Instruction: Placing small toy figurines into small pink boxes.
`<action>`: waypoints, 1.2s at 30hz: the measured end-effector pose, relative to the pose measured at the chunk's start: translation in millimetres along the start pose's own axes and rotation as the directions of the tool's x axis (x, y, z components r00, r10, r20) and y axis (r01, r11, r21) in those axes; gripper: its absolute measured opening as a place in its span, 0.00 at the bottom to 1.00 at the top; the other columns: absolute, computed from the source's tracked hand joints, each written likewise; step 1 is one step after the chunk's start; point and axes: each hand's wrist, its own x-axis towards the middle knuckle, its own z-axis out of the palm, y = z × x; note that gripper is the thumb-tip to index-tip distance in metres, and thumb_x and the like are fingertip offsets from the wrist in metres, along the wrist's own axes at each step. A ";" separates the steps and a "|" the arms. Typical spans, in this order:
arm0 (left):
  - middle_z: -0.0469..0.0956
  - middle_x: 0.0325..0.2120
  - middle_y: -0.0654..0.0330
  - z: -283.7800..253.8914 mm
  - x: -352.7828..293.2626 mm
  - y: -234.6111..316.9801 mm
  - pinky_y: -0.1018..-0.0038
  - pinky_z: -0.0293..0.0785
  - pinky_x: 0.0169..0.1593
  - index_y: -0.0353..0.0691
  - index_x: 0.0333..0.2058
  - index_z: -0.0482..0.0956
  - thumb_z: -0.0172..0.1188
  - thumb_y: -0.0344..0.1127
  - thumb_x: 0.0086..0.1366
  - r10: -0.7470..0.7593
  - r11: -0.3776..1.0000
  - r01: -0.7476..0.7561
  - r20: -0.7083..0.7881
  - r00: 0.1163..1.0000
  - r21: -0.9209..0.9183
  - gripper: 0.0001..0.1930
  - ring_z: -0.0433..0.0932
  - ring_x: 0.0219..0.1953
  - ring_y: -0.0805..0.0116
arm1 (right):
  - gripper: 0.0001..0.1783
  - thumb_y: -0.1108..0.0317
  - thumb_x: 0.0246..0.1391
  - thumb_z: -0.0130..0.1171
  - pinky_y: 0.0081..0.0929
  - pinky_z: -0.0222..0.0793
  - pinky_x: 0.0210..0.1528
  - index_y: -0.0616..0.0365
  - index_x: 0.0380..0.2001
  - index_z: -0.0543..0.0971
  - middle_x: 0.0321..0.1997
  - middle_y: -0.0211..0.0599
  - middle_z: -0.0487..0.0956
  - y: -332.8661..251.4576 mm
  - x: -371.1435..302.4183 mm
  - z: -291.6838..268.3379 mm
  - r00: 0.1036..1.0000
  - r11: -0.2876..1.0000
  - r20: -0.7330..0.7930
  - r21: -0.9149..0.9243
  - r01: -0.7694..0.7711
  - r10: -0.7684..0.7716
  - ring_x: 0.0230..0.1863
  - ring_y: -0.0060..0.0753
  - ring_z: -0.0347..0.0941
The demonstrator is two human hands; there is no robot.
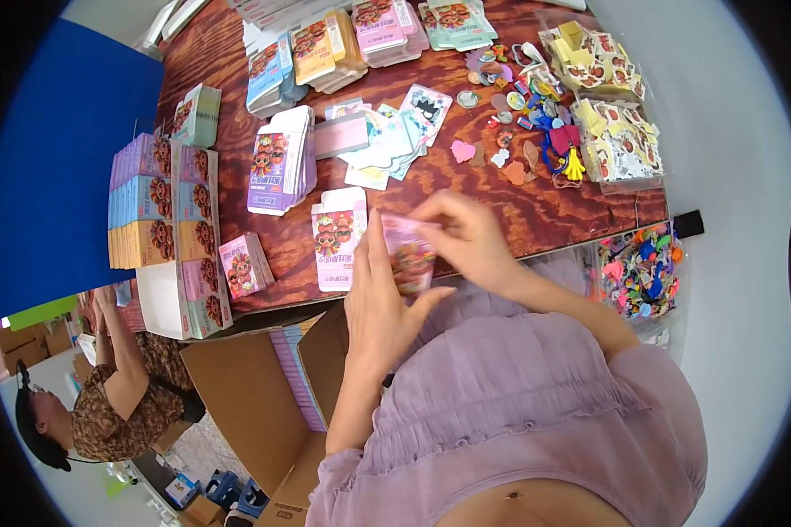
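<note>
A small pink card box (pixel 410 256) is held upright near the table's front edge. My left hand (pixel 380 303) is closed round its left side, with the thumb across the lower front. The fingers of my right hand (pixel 466 233) pinch its upper right corner, by the top end. Whether anything is inside the box is hidden. Just left of my left hand, a flat purple-and-white box (pixel 336 241) lies on the table. Farther left, several small pink boxes (pixel 246 266) stand together.
Flat purple boxes (pixel 277 167) are stacked beyond, with loose cards (pixel 391 145) beside them. Small trinkets (pixel 536 105) and sticker bags (pixel 622 140) lie at right. Filled boxes (pixel 154 202) stand in rows at left. Below is an open carton (pixel 246 378); a co-worker (pixel 123 386) is at left.
</note>
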 end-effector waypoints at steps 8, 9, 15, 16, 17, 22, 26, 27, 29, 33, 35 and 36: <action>0.60 0.63 0.40 -104.4 -16.4 -89.9 0.63 0.60 0.65 0.29 0.67 0.52 0.66 0.34 0.58 -0.206 0.867 0.433 -0.616 0.760 0.245 0.43 0.64 0.63 0.48 | 0.29 0.67 0.51 0.66 0.33 0.76 0.39 0.66 0.54 0.70 0.49 0.49 0.76 10.4 40.4 61.3 0.930 0.705 0.210 -0.608 0.365 -0.301 0.42 0.38 0.79; 0.60 0.63 0.39 -112.3 -13.6 -106.8 0.62 0.58 0.65 0.29 0.67 0.52 0.67 0.38 0.58 -0.171 0.850 0.423 -0.596 0.785 0.313 0.44 0.63 0.64 0.47 | 0.34 0.66 0.48 0.67 0.36 0.76 0.39 0.67 0.56 0.67 0.54 0.54 0.72 7.9 42.3 68.4 0.941 0.652 0.289 -0.682 0.333 -0.178 0.43 0.44 0.78; 0.62 0.61 0.38 -108.7 -7.8 -128.7 0.58 0.59 0.65 0.31 0.66 0.53 0.68 0.38 0.58 -0.083 0.765 0.398 -0.535 0.841 0.507 0.43 0.63 0.63 0.43 | 0.35 0.69 0.45 0.67 0.41 0.75 0.35 0.65 0.56 0.64 0.54 0.51 0.68 24.4 45.1 86.8 0.946 0.551 0.301 -0.773 0.316 -0.120 0.42 0.49 0.77; 0.63 0.61 0.39 -105.5 -7.6 -121.7 0.58 0.59 0.64 0.31 0.66 0.54 0.67 0.37 0.59 0.031 0.684 0.388 -0.556 0.831 0.618 0.42 0.64 0.63 0.45 | 0.29 0.71 0.47 0.65 0.40 0.75 0.35 0.63 0.52 0.67 0.50 0.48 0.68 27.2 45.4 79.1 0.941 0.625 0.249 -0.703 0.339 -0.230 0.40 0.48 0.77; 0.63 0.61 0.39 -103.2 -8.8 -113.9 0.58 0.59 0.64 0.31 0.66 0.54 0.67 0.37 0.59 0.033 0.686 0.385 -0.554 0.832 0.618 0.42 0.64 0.63 0.45 | 0.24 0.72 0.48 0.64 0.39 0.74 0.34 0.60 0.49 0.70 0.47 0.44 0.69 27.7 44.6 71.8 0.924 0.686 0.186 -0.624 0.375 -0.336 0.39 0.47 0.77; 0.63 0.62 0.55 -59.8 -19.9 -71.4 0.68 0.58 0.65 0.35 0.68 0.52 0.71 0.36 0.55 -0.148 0.614 0.403 0.403 0.903 -0.678 0.47 0.62 0.64 0.64 | 0.09 0.75 0.49 0.62 0.36 0.70 0.32 0.58 0.35 0.75 0.38 0.40 0.71 -18.5 3.3 39.9 0.875 0.752 0.228 -0.447 0.484 -0.428 0.35 0.44 0.75; 0.65 0.59 0.59 -15.6 -23.3 -72.7 0.70 0.58 0.64 0.33 0.65 0.57 0.74 0.36 0.50 -0.006 0.359 0.547 0.584 0.812 -0.756 0.47 0.63 0.61 0.69 | 0.10 0.75 0.46 0.65 0.32 0.67 0.29 0.58 0.32 0.75 0.34 0.37 0.72 -41.9 -8.3 14.3 0.866 0.815 0.267 -0.306 0.492 -0.423 0.31 0.39 0.74; 0.69 0.55 0.60 -9.6 -20.5 -68.0 0.71 0.62 0.60 0.33 0.62 0.62 0.74 0.37 0.50 -0.020 0.405 0.548 0.593 0.805 -0.732 0.43 0.67 0.57 0.71 | 0.10 0.76 0.46 0.66 0.31 0.67 0.29 0.59 0.31 0.75 0.34 0.36 0.72 -46.8 -9.5 3.0 0.891 0.848 0.293 -0.307 0.432 -0.347 0.31 0.37 0.74; 0.78 0.42 0.61 5.9 -11.8 -53.1 0.75 0.71 0.47 0.33 0.51 0.73 0.74 0.38 0.52 -0.062 0.470 0.491 0.528 0.847 -0.733 0.30 0.74 0.44 0.74 | 0.09 0.77 0.46 0.66 0.27 0.69 0.31 0.60 0.33 0.78 0.40 0.36 0.73 -41.9 -9.1 -17.8 0.877 0.794 0.259 -0.375 0.478 -0.405 0.35 0.29 0.74; 0.80 0.43 0.54 27.1 4.6 -32.5 0.69 0.77 0.49 0.31 0.51 0.74 0.68 0.42 0.60 -0.012 0.280 0.477 0.494 0.869 -0.833 0.26 0.80 0.45 0.64 | 0.18 0.71 0.54 0.62 0.21 0.71 0.42 0.60 0.49 0.79 0.60 0.39 0.65 -44.8 -21.3 -37.1 0.976 0.979 0.126 -0.080 0.189 -0.178 0.48 0.26 0.72; 0.80 0.45 0.51 37.1 8.2 -34.6 0.65 0.78 0.51 0.31 0.53 0.73 0.66 0.43 0.62 0.022 0.225 0.478 0.495 0.869 -0.849 0.27 0.81 0.47 0.59 | 0.19 0.67 0.57 0.60 0.21 0.70 0.43 0.61 0.52 0.77 0.61 0.39 0.64 -43.5 -22.9 -38.0 0.990 0.990 0.072 0.075 0.119 -0.124 0.49 0.26 0.72; 0.80 0.45 0.51 39.3 9.8 -31.7 0.65 0.78 0.51 0.31 0.53 0.73 0.66 0.43 0.62 0.024 0.225 0.480 0.498 0.867 -0.848 0.27 0.81 0.47 0.59 | 0.21 0.64 0.60 0.58 0.21 0.69 0.45 0.62 0.55 0.75 0.63 0.39 0.63 -42.6 -23.8 -39.0 0.998 0.972 0.027 0.229 0.053 -0.061 0.50 0.27 0.72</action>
